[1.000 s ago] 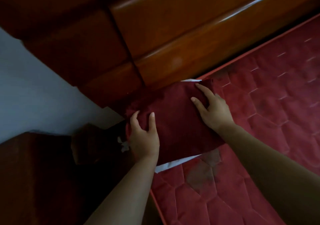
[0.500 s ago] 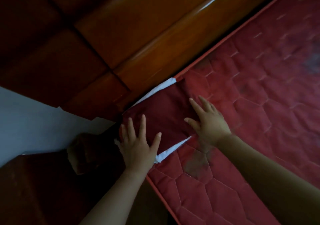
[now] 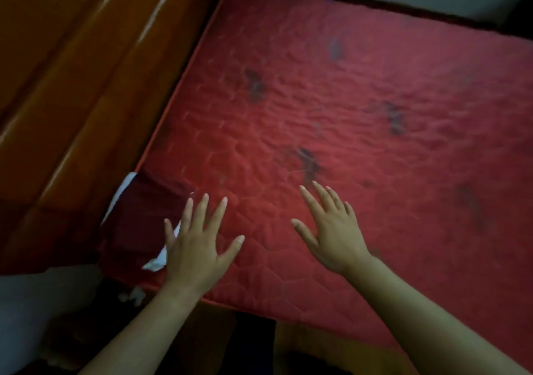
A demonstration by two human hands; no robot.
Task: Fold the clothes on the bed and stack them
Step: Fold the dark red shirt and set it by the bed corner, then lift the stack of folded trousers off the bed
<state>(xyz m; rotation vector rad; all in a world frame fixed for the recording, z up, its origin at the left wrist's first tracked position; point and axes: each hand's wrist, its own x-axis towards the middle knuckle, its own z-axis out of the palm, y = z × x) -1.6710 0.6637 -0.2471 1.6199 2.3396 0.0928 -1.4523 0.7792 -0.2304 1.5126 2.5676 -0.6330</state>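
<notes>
Maroon folded garment [image 3: 144,216] — lying flat at the near left corner of the red quilted mattress [image 3: 360,100], right beside the wooden headboard [image 3: 86,91]. A white cloth [image 3: 122,191] is showing beneath it, peeking out along the far edge and again at the near edge, so the two are sitting as a small stack. Judged: the pile is being kept in the corner so the wide middle of the bed is left free for folding; whether more clothes are waiting outside the view cannot be told.

Left hand [image 3: 199,244] — reaching forward palm down, fingers straight and fanned, thumb out to the right. Its little-finger side is overlapping the stack's right edge; contact or a hover cannot be told. The grip is fully open, holding nothing.

Right hand [image 3: 331,230] — extending over bare mattress well apart from the stack, palm down, fingers spread and pointing away and slightly left. Its grip is likewise wide open and empty.

Dark stains [image 3: 308,164] — marking the quilting beyond both hands.
</notes>
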